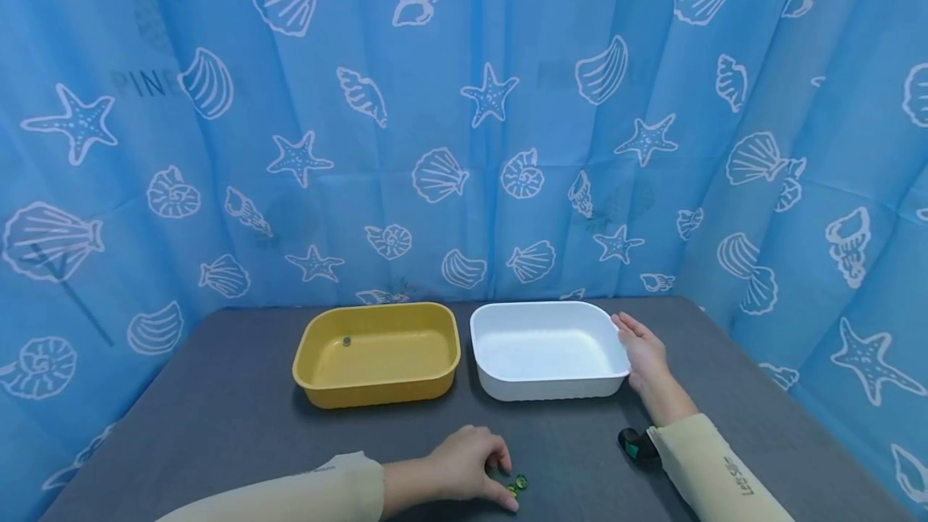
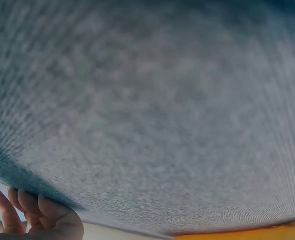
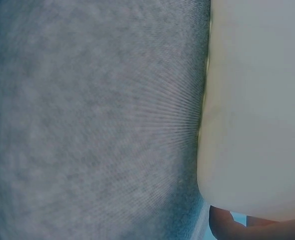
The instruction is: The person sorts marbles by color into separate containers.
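Observation:
My left hand (image 1: 471,464) is low over the grey tabletop at the near middle, thumb and fingers bent and spread apart. Between thumb and fingertips, and just beyond them, lie small shiny green pieces (image 1: 522,482), like glass beads. In the left wrist view, this hand's fingers (image 2: 55,212) show at the lower left corner. My right hand (image 1: 644,351) rests against the right end wall of a white tub (image 1: 554,389), its fingers fairly straight and pointing to the back. The right wrist view shows the tub's pale wall (image 3: 257,110) close up, with part of a finger (image 3: 220,222) at its lower corner.
To the left of the white tub stands a yellow tub (image 1: 377,393), with a small grey round thing (image 1: 346,341) inside. A black strap-like item with a green patch (image 1: 636,445) is by the right wrist. Blue shell-print curtains (image 1: 449,135) hang behind the table.

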The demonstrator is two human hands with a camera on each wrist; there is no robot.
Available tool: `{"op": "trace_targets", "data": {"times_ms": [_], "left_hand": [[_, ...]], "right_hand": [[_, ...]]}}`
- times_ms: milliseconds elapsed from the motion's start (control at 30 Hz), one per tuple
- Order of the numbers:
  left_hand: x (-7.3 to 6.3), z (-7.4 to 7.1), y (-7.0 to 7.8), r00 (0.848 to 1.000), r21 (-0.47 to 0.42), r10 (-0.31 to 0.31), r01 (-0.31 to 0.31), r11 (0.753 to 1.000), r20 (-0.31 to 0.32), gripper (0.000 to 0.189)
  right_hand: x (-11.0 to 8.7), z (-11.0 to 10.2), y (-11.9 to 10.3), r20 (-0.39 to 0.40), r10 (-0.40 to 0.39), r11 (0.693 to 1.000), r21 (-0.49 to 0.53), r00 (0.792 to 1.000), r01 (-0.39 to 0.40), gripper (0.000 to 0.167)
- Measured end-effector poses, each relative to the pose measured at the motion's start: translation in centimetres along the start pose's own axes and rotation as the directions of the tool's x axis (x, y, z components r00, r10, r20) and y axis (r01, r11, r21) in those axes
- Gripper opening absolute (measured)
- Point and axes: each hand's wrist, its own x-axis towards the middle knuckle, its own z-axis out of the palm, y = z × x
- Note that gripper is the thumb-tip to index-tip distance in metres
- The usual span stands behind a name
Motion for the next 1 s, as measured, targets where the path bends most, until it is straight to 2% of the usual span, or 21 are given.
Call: {"op": "trace_targets", "data": {"times_ms": [200, 367, 800, 1000], "left_hand": [[0.22, 0.28, -0.05, 1.000, 0.047, 0.000, 0.000, 0.999, 0.000, 0.021], [0.24, 0.31, 0.13, 1.000, 0.052, -0.008, 0.007, 0.999, 0.001, 0.019], [0.16, 0.26, 0.38, 0.999, -0.002, -0.005, 0.005, 1.000, 0.042, 0.010], [0.02, 0.09, 0.31, 1.000, -0.011, -0.003, 0.003, 1.000, 0.015, 0.010]], "right_hand": [[0.08, 0.04, 0.10, -0.013, 0.007, 1.000, -0.017, 1.000, -0.008, 0.048], [0.15, 0.09, 0.17, -0.020, 0.001, 1.000, -0.016, 1.000, -0.002, 0.048], [0.05, 0.10, 0.09, -0.018, -0.002, 1.000, -0.008, 1.000, 0.002, 0.048], [0.00, 0.07, 0.08, -0.019, 0.000, 1.000, -0.014, 1.000, 0.000, 0.048]]}}
